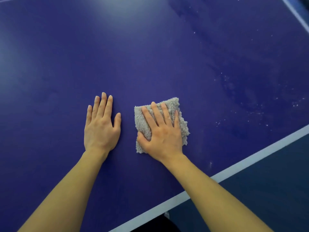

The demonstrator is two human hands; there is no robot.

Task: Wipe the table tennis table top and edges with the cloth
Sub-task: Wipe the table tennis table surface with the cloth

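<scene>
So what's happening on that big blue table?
A person is cleaning a table tennis table. The right hand presses flat on a fluffy grey cloth, not far from the white edge line. The left hand rests flat on the bare top beside it, holding nothing. White specks and smears to the right of the cloth look not yet wiped.

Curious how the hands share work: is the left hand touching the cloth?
Apart. The head view shows bare blue table top between the left hand and the cloth under the right hand.
</scene>
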